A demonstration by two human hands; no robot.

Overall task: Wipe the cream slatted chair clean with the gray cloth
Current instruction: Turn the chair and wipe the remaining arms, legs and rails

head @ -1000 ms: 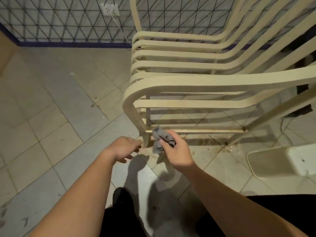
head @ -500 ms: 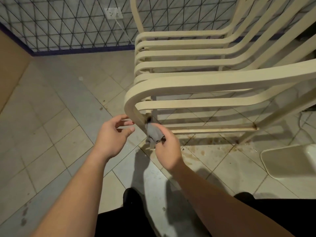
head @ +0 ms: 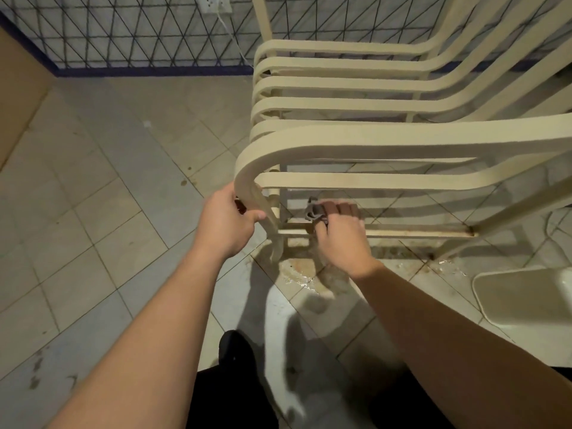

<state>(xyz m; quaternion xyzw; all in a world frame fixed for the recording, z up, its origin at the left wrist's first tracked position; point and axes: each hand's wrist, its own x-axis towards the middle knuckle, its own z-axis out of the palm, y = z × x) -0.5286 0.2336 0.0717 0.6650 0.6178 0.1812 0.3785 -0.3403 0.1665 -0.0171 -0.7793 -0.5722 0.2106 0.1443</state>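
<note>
While only the head view is available, the whole working area is covered by it. The cream slatted chair (head: 387, 144) fills the upper right of the frame, its curved slats running rightward from a bend near centre. At centre, the left hand (head: 224, 224) is wrapped around the downward-curving front leg just below the bend, fingers and thumb curled round it; this grip is judged to steady the chair against the push of wiping. Just right of centre, the right hand (head: 339, 233) is held low inside the frame of the chair, fingers curled over the gray cloth (head: 312, 212), which is bunched and shows only as a small dark wad at the fingertips. The cloth sits between a lower slat and the bottom crossbar (head: 402, 234); whether it touches either cannot be told. The crossbar carries brownish, rust-like staining along its length, most at its right joint, so the low reach is judged to target that grime. On the tiled floor (head: 93, 196) below the hands, a wet, brown-tinged patch (head: 297, 270) is seen, probably runoff. A pale basin (head: 526, 298) lies at the lower right edge, near the chair but apart from it. A wall socket (head: 213, 1) with a trailing cord is noted at the top. Upper slats look clean; lower members are judged not yet done.
</note>
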